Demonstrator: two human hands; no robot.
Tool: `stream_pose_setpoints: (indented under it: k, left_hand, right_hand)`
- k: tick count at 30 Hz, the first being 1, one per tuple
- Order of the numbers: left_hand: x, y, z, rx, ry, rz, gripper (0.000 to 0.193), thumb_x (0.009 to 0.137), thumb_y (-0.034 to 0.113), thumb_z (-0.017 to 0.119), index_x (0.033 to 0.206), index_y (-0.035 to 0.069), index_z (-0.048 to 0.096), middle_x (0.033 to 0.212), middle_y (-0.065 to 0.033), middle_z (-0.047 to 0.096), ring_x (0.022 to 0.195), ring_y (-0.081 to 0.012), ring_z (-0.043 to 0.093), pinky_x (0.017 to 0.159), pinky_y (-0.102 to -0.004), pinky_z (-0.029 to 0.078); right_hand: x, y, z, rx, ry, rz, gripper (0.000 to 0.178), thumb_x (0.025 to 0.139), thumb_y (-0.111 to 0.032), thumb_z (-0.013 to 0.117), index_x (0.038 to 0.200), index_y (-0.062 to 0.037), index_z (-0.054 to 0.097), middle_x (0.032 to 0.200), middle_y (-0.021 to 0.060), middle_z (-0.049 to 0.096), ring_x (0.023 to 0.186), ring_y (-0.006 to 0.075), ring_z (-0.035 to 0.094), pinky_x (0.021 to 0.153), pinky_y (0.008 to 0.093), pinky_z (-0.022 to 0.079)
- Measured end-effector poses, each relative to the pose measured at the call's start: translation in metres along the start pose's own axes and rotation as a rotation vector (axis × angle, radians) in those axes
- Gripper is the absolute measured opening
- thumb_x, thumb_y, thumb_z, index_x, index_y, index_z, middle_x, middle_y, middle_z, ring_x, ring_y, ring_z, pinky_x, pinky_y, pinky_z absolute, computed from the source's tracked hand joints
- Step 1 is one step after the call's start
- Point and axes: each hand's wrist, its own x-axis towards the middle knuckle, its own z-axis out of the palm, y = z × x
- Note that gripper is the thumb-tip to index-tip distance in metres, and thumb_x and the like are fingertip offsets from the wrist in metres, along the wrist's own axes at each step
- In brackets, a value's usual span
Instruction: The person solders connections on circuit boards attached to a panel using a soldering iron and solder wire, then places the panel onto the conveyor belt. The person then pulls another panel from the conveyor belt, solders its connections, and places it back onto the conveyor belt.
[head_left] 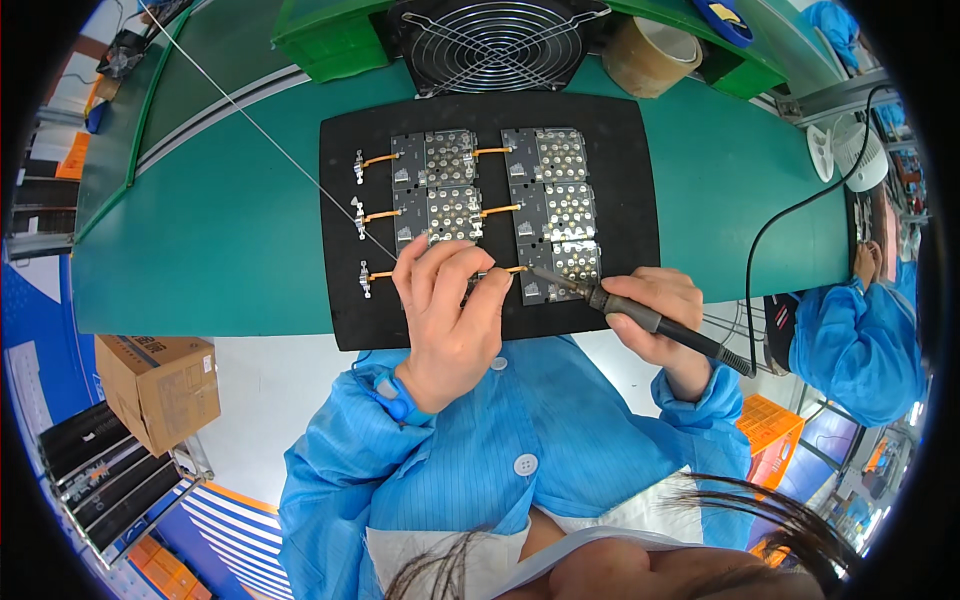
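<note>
My right hand (655, 310) grips a soldering iron (650, 318) with a black handle, its tip angled left onto the lower right circuit board (537, 285). The tip meets the end of a short orange ribbon cable (516, 269). My left hand (450, 315) is closed in a pinch beside that joint and covers most of the lower left board. A thin solder wire (262, 125) runs from the upper left into its fingers. Several dark boards with round pale contacts (443, 155) lie in two columns, with orange ribbon cables (381, 215) on their left sides.
The boards lie on a black mat (625, 200) on a green table (240, 220). Behind it stand a black fan (500, 45), a green bin (330, 40) and a tape roll (652, 55). The iron's cord (755, 250) loops at right. Another person's blue sleeve (860, 345) is farther right.
</note>
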Motion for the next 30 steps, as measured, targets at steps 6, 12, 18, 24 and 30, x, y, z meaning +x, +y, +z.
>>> stream_pose_setpoints:
  k: [6,12,18,24,30]
  left_hand:
    - [0.003,0.001,0.005,-0.061,-0.016,0.030,0.018,0.068,-0.003,0.073,0.084,0.001,0.066,0.094,-0.0085,0.057,0.094,-0.0285,0.056,0.087,-0.0430,0.044]
    - [-0.005,0.002,0.008,-0.228,-0.094,-0.113,0.016,0.073,-0.006,0.065,0.089,-0.003,0.061,0.099,-0.0124,0.056,0.079,-0.0262,0.061,0.065,-0.0352,0.049]
    - [0.012,-0.003,-0.006,-0.405,-0.297,-0.381,0.015,0.083,-0.003,0.062,0.095,0.000,0.055,0.100,-0.0139,0.049,0.071,-0.0322,0.060,0.059,-0.0388,0.048]
    - [0.009,-0.006,-0.002,-0.396,-0.341,-0.332,0.017,0.080,-0.005,0.065,0.094,0.000,0.056,0.096,-0.0141,0.047,0.069,-0.0328,0.059,0.057,-0.0406,0.047]
    - [0.009,-0.007,0.003,-0.374,-0.300,-0.300,0.013,0.079,-0.006,0.066,0.089,-0.001,0.058,0.092,-0.0127,0.047,0.067,-0.0315,0.059,0.055,-0.0396,0.047]
  right_hand:
    - [-0.002,0.001,0.000,-0.006,-0.003,-0.009,0.025,0.075,-0.014,0.074,0.091,0.0047,0.068,0.060,0.0097,0.062,0.049,0.0203,0.060,0.044,0.0276,0.044]
    - [-0.002,0.001,0.000,-0.002,0.000,-0.016,0.026,0.075,-0.014,0.074,0.091,0.0048,0.068,0.060,0.0097,0.062,0.050,0.0204,0.061,0.045,0.0274,0.044]
    - [-0.001,0.001,-0.001,0.013,0.007,-0.020,0.025,0.075,-0.013,0.073,0.091,0.0055,0.067,0.061,0.0102,0.062,0.050,0.0202,0.061,0.045,0.0274,0.044]
    - [0.001,0.002,-0.001,0.023,0.018,-0.022,0.025,0.075,-0.012,0.073,0.090,0.0063,0.067,0.062,0.0107,0.063,0.049,0.0200,0.060,0.044,0.0277,0.043]
    - [0.001,0.002,-0.001,0.031,-0.001,-0.014,0.025,0.075,-0.013,0.073,0.091,0.0062,0.067,0.061,0.0107,0.062,0.049,0.0201,0.060,0.044,0.0282,0.043]
